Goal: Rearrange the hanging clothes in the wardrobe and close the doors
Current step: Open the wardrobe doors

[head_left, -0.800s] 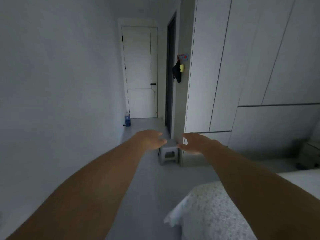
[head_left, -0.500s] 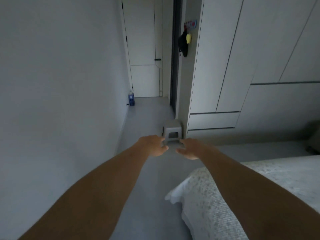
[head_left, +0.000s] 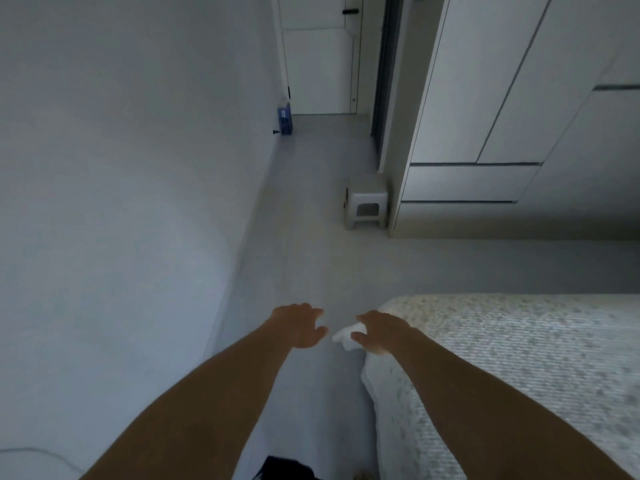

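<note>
The white wardrobe [head_left: 485, 81] fills the upper right, its tall doors and lower drawers all closed; no hanging clothes show. My left hand [head_left: 299, 325] and my right hand [head_left: 379, 332] are stretched forward, palms down, fingers loosely spread and holding nothing. They hover above the grey floor at the corner of the bed, far short of the wardrobe. A white bit of sheet [head_left: 346, 336] shows just under my right hand's fingers.
A bed with a speckled grey cover [head_left: 519, 368] takes up the lower right. A small grey stool [head_left: 366, 207] stands by the wardrobe's left end. A blue bottle [head_left: 284, 121] sits by the left wall, near a white door [head_left: 322, 64]. Grey floor runs between wall and bed.
The view has tilted steeply downward: door and wardrobe slid up, the bed and floor now fill more of the frame. Both hands stay extended and empty, now lower in view.
</note>
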